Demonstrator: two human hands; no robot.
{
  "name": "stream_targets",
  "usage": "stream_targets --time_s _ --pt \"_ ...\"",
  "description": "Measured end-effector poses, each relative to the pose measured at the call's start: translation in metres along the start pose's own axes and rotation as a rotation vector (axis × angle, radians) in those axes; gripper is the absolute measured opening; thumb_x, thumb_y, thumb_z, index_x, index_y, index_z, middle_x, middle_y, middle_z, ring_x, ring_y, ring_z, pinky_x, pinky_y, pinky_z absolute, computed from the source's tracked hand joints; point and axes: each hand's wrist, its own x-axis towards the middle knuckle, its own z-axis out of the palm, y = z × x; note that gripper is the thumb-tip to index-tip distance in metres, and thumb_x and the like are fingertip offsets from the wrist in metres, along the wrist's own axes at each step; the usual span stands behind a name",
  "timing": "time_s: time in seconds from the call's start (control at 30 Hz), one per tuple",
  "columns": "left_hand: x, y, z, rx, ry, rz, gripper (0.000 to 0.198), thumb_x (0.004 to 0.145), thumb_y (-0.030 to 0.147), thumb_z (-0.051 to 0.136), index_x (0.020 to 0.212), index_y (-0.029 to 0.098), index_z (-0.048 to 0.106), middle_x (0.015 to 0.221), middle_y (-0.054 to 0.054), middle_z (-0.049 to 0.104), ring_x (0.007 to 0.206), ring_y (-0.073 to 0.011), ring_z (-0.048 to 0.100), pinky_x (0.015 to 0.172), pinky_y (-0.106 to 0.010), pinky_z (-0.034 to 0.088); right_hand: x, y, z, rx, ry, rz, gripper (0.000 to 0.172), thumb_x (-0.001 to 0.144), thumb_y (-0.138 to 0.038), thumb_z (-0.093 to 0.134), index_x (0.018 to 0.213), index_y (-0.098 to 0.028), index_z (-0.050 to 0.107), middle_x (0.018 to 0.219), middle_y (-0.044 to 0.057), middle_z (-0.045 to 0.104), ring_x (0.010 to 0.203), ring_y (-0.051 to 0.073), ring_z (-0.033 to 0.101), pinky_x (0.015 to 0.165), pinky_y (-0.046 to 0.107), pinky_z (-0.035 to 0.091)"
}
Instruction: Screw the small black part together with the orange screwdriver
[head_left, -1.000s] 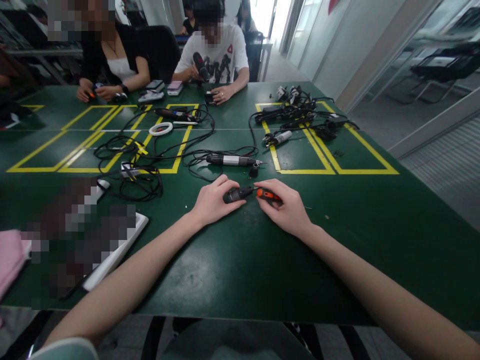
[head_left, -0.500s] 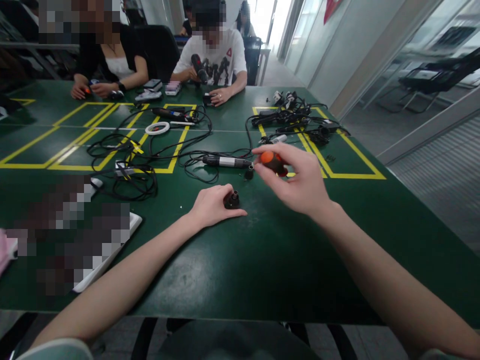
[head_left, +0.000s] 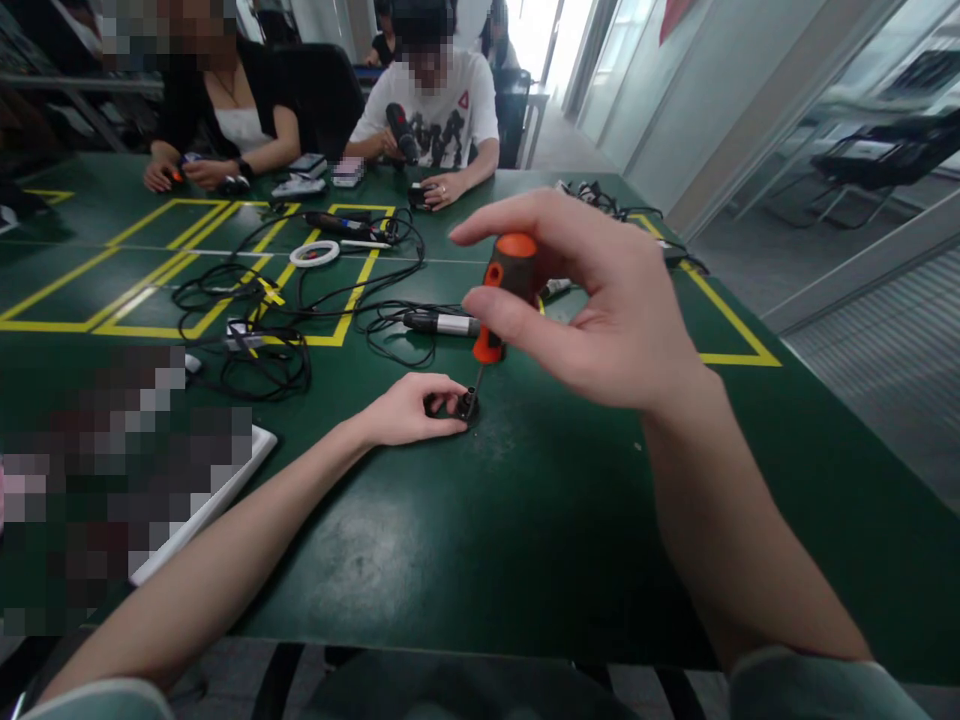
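My left hand rests on the green table, its thumb and fingers closed around the side of a small black round part with a raised collar. In my right hand is a screwdriver with a short orange and dark handle, gripped between thumb and fingers while the index finger reaches past its top. The handle stands nearly upright, leaning a little. Its thin shaft points down to the black part; whether the tip sits inside or beside the collar I cannot tell.
Behind my hands lies a black and silver pen-like electric tool with its cable. Tangled black cables, a white ring and another cable pile lie farther off. A white-edged panel is at left. Two people sit opposite.
The screwdriver has turned from lying sideways in my right hand to pointing down at the black part. My right hand has come nearer and higher in view; my left fingers have shifted on the part.
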Motion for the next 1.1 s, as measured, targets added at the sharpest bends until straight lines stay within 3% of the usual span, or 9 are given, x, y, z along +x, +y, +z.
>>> stream_targets --time_s 0.2,0.53,0.77,0.97,1.1 --pt "0.001 0.002 0.002 0.084 0.048 -0.023 0.032 0.086 0.046 0.081 0.1 0.018 0.076 0.076 0.003 0.063 0.069 -0.0128 0.052 0.066 -0.024 0.041 -0.002 0.018 0.006 -0.136 -0.139 -0.029 0.025 0.104 -0.04 0.064 0.118 -0.021 0.071 0.095 -0.003 0.074 0.085 0.015 0.075 0.082 0.03 0.056" --pt "0.002 0.0 0.003 0.149 0.056 -0.018 0.032 0.086 0.047 0.081 0.092 0.017 0.073 0.07 0.005 0.058 0.064 -0.0116 0.049 0.065 -0.024 0.039 -0.004 0.024 0.013 -0.222 -0.182 -0.056 0.025 0.102 -0.041 0.065 0.115 -0.02 0.071 0.085 -0.003 0.073 0.075 0.014 0.069 0.07 0.027 0.042" --pt "0.002 -0.004 0.004 0.161 0.052 -0.035 0.031 0.087 0.046 0.083 0.095 0.017 0.074 0.07 0.006 0.058 0.064 -0.0117 0.049 0.066 -0.024 0.038 -0.002 0.018 0.013 -0.269 -0.231 0.026 0.027 0.101 -0.043 0.06 0.108 -0.018 0.07 0.082 0.002 0.071 0.069 0.017 0.06 0.069 0.031 0.034" --pt "0.003 -0.005 0.007 0.24 0.059 -0.042 0.033 0.089 0.048 0.082 0.104 0.019 0.076 0.074 0.005 0.062 0.066 -0.0133 0.053 0.067 -0.026 0.038 0.0 0.015 0.014 -0.415 -0.19 0.104 0.036 0.1 -0.054 0.059 0.093 -0.02 0.066 0.073 0.002 0.062 0.065 0.018 0.051 0.065 0.032 0.022" --pt "0.002 -0.001 0.01 0.31 0.064 -0.043 0.032 0.093 0.049 0.077 0.108 0.02 0.075 0.076 0.004 0.063 0.067 -0.0141 0.054 0.066 -0.026 0.037 0.0 0.012 0.013 -0.334 -0.227 0.128 0.029 0.1 -0.047 0.061 0.091 -0.02 0.064 0.072 0.0 0.06 0.061 0.015 0.046 0.066 0.031 0.024"
